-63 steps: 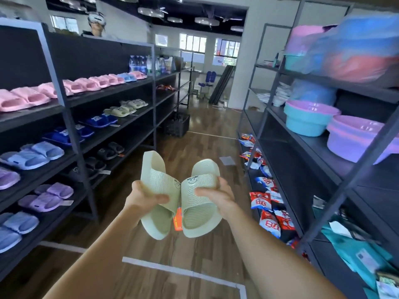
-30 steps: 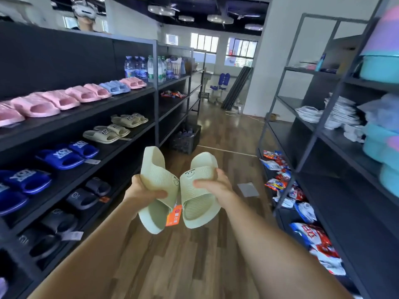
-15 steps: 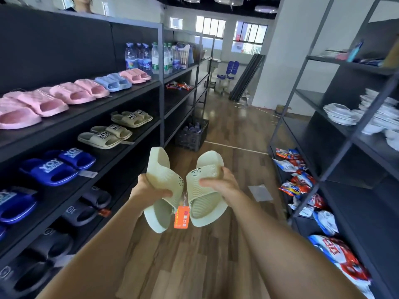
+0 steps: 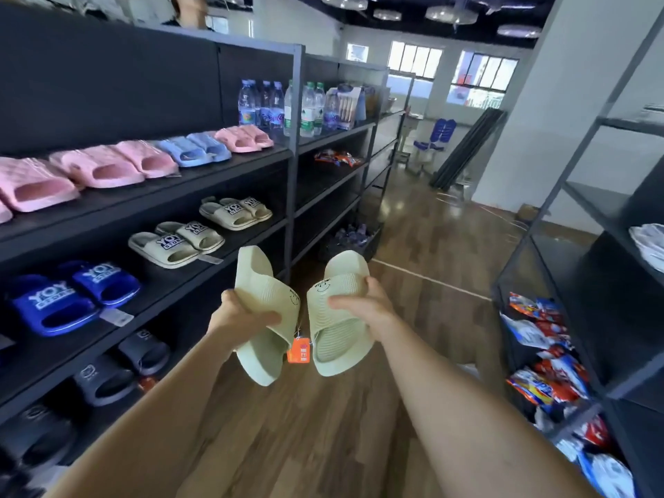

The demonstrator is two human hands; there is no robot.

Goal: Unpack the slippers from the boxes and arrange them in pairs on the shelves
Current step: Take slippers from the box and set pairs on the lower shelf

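Note:
I carry a pair of pale green slippers at chest height over the wooden aisle floor. My left hand [image 4: 240, 314] grips the strap of the left slipper [image 4: 257, 282]. My right hand [image 4: 363, 306] grips the strap of the right slipper [image 4: 339, 339]. An orange price tag [image 4: 299, 350] hangs between them. The dark shelf unit [image 4: 230, 167] on my left holds pink and blue slippers [image 4: 143, 159] on top, beige slippers [image 4: 201, 235] on the second level, blue slippers [image 4: 72, 296] beside them and dark grey ones [image 4: 118, 368] below.
Water bottles [image 4: 287, 106] stand on the far top shelf of the left unit. A black crate [image 4: 352, 242] sits on the floor at the unit's foot. A second dark shelf unit [image 4: 582, 246] on the right holds snack packets [image 4: 546, 357] low down. A person stands behind the left shelves.
I have walked forward down the aisle; the purple slippers and coloured basins have dropped out of view. Both hands keep the same hold on the green pair.

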